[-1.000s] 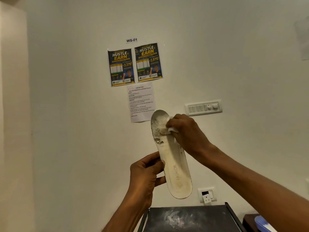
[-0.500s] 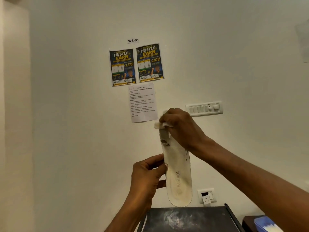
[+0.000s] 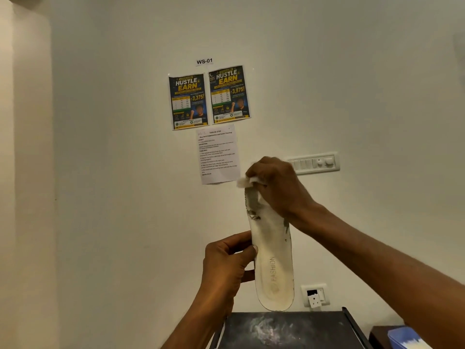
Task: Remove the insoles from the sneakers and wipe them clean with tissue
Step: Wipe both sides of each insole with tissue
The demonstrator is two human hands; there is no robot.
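**Insole upright, tissue at its toe**

The left hand [image 3: 227, 263] pinches the left edge of the long off-white foam insole [image 3: 273, 260]. It holds the insole upright in front of the wall, heel down, above a dusty black shelf top [image 3: 302, 331]. At the toe end, the right hand [image 3: 275, 187] grips a crumpled white tissue [image 3: 244, 183] against it.

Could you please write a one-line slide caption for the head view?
Left hand holds a white insole upright while the right hand presses tissue against its top end.
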